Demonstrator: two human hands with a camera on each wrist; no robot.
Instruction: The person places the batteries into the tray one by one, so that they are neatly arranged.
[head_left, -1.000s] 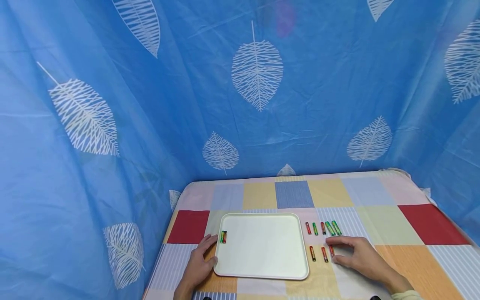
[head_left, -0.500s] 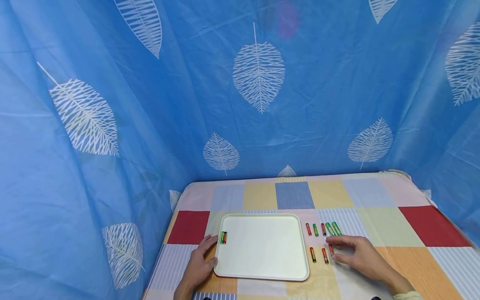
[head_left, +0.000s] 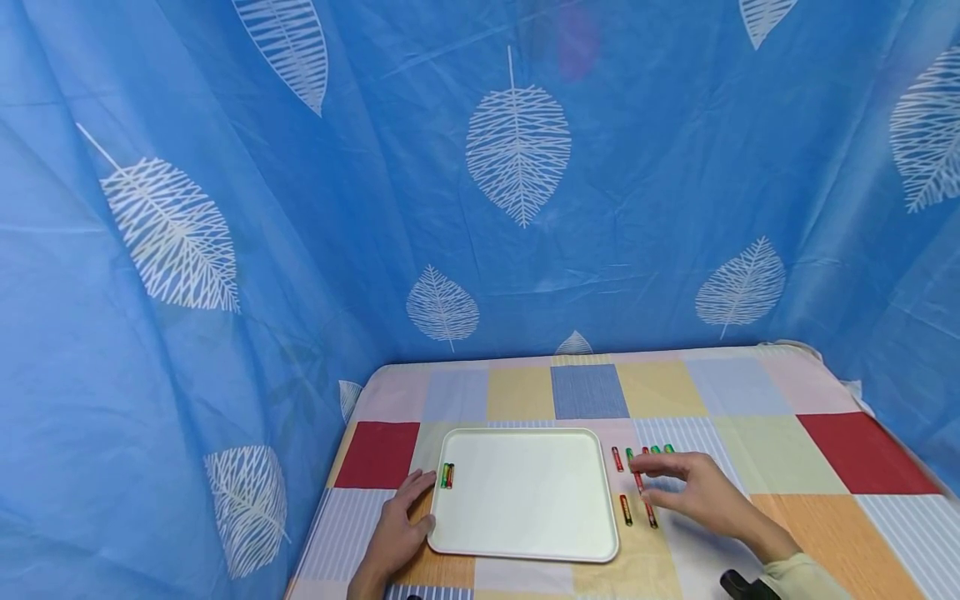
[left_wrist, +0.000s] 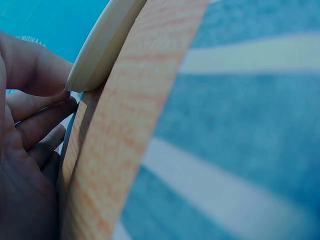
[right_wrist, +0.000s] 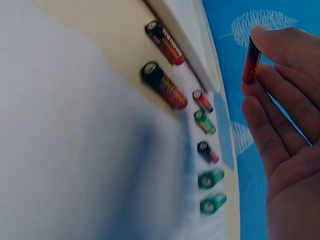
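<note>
My right hand [head_left: 701, 500] pinches a red-and-black battery [right_wrist: 251, 62] between thumb and fingertips, raised above the tablecloth. Near it on the cloth lie two red-and-black batteries [right_wrist: 163, 86] in the front row. Behind them is a row of red and green batteries [right_wrist: 205, 121], partly covered by the hand in the head view. My left hand [head_left: 397, 529] rests at the left edge of a cream tray [head_left: 525, 500], its thumb touching the rim and its fingers loosely extended. Inside the tray, by its left side, a green battery [head_left: 445, 476] and a red battery [head_left: 451, 476] lie side by side.
A patchwork tablecloth [head_left: 810, 454] covers the table. Blue curtains [head_left: 622, 167] with white leaf prints hang behind the table and along both sides.
My right hand has lifted the rightmost red-and-black battery of the front row and moved a little left with it. The left hand and the tray have stayed put.
</note>
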